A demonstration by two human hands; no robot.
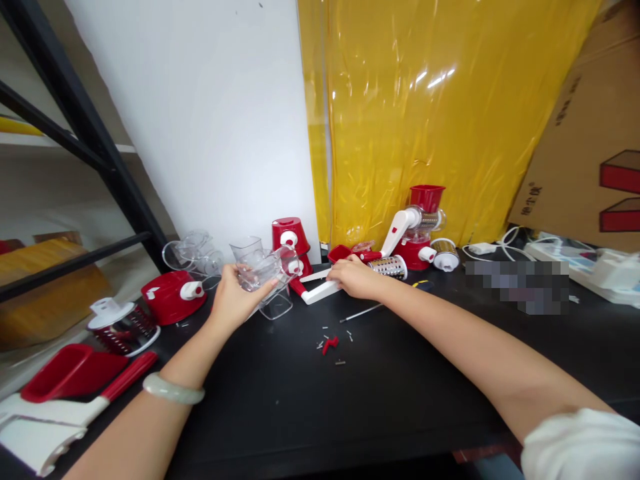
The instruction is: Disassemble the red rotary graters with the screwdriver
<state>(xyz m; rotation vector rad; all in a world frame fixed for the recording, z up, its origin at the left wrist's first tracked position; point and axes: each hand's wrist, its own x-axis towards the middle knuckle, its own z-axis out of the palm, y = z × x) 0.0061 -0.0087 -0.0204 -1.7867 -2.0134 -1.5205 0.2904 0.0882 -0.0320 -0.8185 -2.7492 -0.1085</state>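
Observation:
My left hand (pixel 237 291) grips a clear plastic grater housing (pixel 265 268), thumb along its near side, above the black table. My right hand (pixel 353 275) is closed over the end of a white crank handle (pixel 323 292) with a red grip; its fingertips are partly hidden. Just behind the clear housing stand stacked red grater bases (pixel 290 237). A red hopper (pixel 340 253) lies behind my right hand, and a perforated metal drum (pixel 389 267) rests to its right. Below it lies a screwdriver (pixel 359 313).
Small screws and a red clip (pixel 330 345) lie mid-table. An assembled rotary grater (pixel 425 227) stands at the back right, near a power strip (pixel 590 267). At left are a red base (pixel 173 297), a drum (pixel 125 328) and a red pusher (pixel 75 373). A black rack (pixel 85 140) borders the left.

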